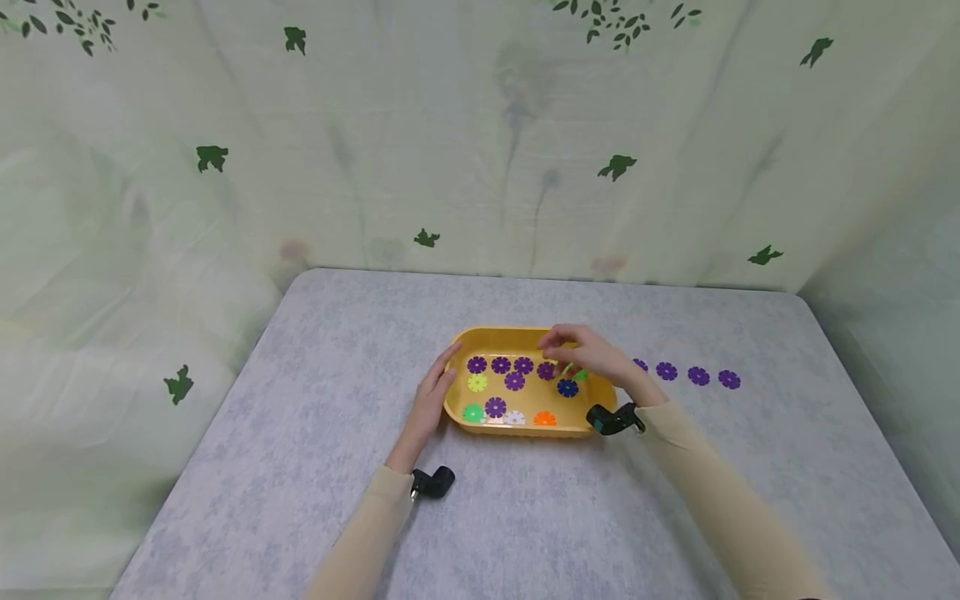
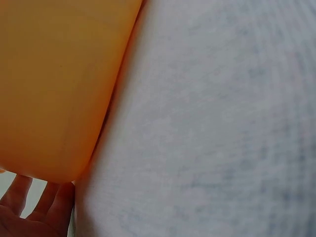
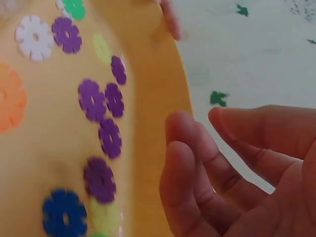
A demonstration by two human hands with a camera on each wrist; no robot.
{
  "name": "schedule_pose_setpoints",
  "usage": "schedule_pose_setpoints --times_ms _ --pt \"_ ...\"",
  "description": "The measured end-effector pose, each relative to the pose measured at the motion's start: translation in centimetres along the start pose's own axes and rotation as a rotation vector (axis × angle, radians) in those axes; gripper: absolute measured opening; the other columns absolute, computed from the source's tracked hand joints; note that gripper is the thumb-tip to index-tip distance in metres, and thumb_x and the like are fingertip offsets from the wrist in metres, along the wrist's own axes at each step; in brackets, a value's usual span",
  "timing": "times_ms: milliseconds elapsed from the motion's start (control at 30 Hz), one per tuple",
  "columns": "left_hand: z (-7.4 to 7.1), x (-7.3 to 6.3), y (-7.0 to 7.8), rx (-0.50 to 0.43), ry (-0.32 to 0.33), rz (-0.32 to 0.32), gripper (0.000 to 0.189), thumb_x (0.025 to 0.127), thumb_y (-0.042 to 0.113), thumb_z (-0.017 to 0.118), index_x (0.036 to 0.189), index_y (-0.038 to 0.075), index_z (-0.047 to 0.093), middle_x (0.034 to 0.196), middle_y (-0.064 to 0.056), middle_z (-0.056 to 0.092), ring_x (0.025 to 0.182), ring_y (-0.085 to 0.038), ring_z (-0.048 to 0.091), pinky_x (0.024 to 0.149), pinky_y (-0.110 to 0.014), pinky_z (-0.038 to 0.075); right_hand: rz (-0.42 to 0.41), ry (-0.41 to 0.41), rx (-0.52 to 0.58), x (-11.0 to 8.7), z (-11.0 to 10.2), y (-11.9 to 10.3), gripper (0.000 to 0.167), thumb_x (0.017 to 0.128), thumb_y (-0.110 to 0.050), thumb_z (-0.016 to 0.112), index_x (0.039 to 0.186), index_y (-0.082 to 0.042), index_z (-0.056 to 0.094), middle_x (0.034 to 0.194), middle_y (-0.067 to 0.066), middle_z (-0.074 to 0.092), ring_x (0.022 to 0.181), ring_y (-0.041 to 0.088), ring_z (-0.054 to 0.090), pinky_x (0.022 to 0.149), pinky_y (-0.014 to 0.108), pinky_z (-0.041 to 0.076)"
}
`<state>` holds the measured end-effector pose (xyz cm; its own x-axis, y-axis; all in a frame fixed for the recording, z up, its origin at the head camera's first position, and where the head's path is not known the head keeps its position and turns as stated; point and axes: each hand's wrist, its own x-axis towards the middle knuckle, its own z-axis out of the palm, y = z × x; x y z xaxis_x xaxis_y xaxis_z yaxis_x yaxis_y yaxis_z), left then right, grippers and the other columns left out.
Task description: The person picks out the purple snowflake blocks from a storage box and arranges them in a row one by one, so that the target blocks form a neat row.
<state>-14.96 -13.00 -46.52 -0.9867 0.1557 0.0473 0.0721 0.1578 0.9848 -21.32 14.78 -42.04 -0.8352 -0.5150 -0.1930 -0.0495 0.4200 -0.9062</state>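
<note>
A yellow-orange plastic tray [image 1: 510, 335] lies on the table, holding flower-shaped notched plastic discs. Several are purple [image 1: 495, 407], and singles include a blue disc [image 1: 567, 388], an orange disc [image 1: 545, 418] and a white disc [image 1: 513, 417]. My left hand [image 1: 427, 404] rests against the tray's left end, fingertips at the rim. In the left wrist view its fingers [image 2: 61, 202] reach straight to the tray's outer wall. Over the tray's right half hovers my right hand [image 1: 588, 352], thumb and fingers bent loosely. Nothing shows between its fingertips [image 3: 178, 153]; it partly covers green and yellow discs.
Right of the tray, several purple discs [image 1: 698, 376] lie in a row on the grey table [image 1: 360, 333], one partly hidden by the right wrist. A pale curtain [image 1: 420, 150] with green bird shapes hangs behind the table's far edge.
</note>
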Motion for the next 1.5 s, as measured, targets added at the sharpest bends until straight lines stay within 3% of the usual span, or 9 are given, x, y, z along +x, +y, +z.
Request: schedule_pose_setpoints --times_ms 200,400,567,833,1100,1267,1500 --pt "-0.1 0.0 -0.1 0.003 0.002 -0.003 0.044 0.105 0.014 0.034 0.149 0.009 0.035 0.154 -0.006 0.029 0.142 -0.02 0.021 0.116 -0.036 0.017 0.006 -0.169 0.026 2.3 2.6 -0.3 0.03 0.097 -0.012 0.053 0.12 0.006 0.057 0.11 0.026 0.058 0.08 0.031 0.062 0.072 0.044 0.057" --pt "-0.1 0.1 -0.1 0.002 0.001 -0.004 0.044 0.105 0.014 0.034 0.149 0.01 0.035 0.154 -0.006 0.029 0.142 -0.021 0.021 0.116 -0.037 0.017 0.075 -0.336 0.001 4.1 4.5 -0.6 0.029 0.096 -0.011 0.053 0.121 0.004 0.056 0.106 0.019 0.061 0.074 0.024 0.062 0.068 0.034 0.057" --pt "-0.1 0.1 -0.1 -0.006 0.001 0.015 0.043 0.105 0.011 0.034 0.148 0.007 0.035 0.153 -0.009 0.029 0.142 -0.023 0.022 0.116 -0.037 0.017 0.145 -0.432 0.041 4.8 5.4 -1.0 0.028 0.096 -0.006 0.05 0.122 0.004 0.055 0.111 0.016 0.061 0.074 0.025 0.065 0.068 0.033 0.058" --pt "0.0 0.1 -0.1 0.0 0.006 0.037 0.043 0.104 0.009 0.035 0.147 0.002 0.036 0.153 -0.013 0.03 0.141 -0.028 0.022 0.116 -0.041 0.017 0.225 -0.475 0.088 5.7 5.9 -0.8 0.027 0.094 0.001 0.047 0.119 0.005 0.057 0.11 0.014 0.061 0.078 0.022 0.065 0.073 0.032 0.058" --pt "0.0 0.0 0.2 0.008 0.007 0.036 0.043 0.104 0.009 0.035 0.147 0.002 0.035 0.153 -0.013 0.03 0.141 -0.027 0.022 0.116 -0.04 0.017 0.222 -0.519 0.021 5.6 6.0 -1.0 0.027 0.096 0.001 0.047 0.118 0.009 0.06 0.1 0.013 0.065 0.076 0.017 0.061 0.076 0.029 0.056" --pt "0.0 -0.1 0.3 0.012 0.01 0.024 0.043 0.104 0.01 0.035 0.147 0.005 0.036 0.153 -0.01 0.03 0.142 -0.025 0.022 0.116 -0.039 0.016 0.231 -0.538 -0.032 5.4 6.0 -1.2 0.028 0.095 0.002 0.047 0.119 0.006 0.061 0.093 0.011 0.063 0.068 0.015 0.059 0.067 0.025 0.055" --pt "0.0 0.0 0.2 0.017 0.007 0.014 0.043 0.105 0.012 0.034 0.148 0.007 0.036 0.154 -0.008 0.03 0.142 -0.023 0.022 0.116 -0.038 0.016 0.274 -0.556 -0.113 5.0 6.0 -1.7 0.03 0.093 0.003 0.045 0.115 0.001 0.065 0.095 0.013 0.065 0.067 0.019 0.062 0.069 0.033 0.058"
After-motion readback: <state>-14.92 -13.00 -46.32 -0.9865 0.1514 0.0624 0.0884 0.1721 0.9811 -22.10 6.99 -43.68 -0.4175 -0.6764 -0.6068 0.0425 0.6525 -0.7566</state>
